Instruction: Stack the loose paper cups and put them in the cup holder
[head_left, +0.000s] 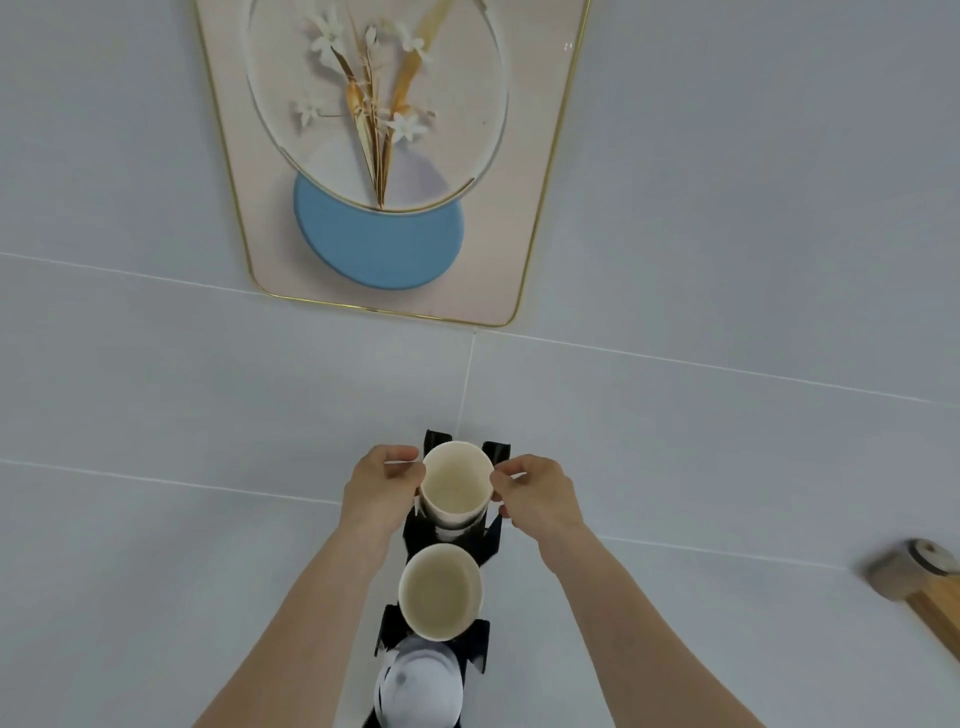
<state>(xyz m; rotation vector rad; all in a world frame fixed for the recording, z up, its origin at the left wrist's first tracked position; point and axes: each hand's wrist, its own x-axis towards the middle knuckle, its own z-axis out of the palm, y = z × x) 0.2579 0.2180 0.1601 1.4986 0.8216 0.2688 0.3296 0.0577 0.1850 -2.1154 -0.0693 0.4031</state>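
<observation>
Cup stack (456, 486) pinched between both hands' fingers (506, 470), seemingly.

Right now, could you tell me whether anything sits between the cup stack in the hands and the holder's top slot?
Nothing visible does. Both hands, left and right, pinch the cup stack, which already sits between the black cup holder prongs.

Lower centre of frame: left hand (382, 486) and right hand (537, 493) pinch opposite rim sides of a cream paper cup stack (456, 486) in the black wall-mounted cup holder (493, 535), second cup (441, 592) directly below, framed floral picture (384, 156) at top.
</observation>
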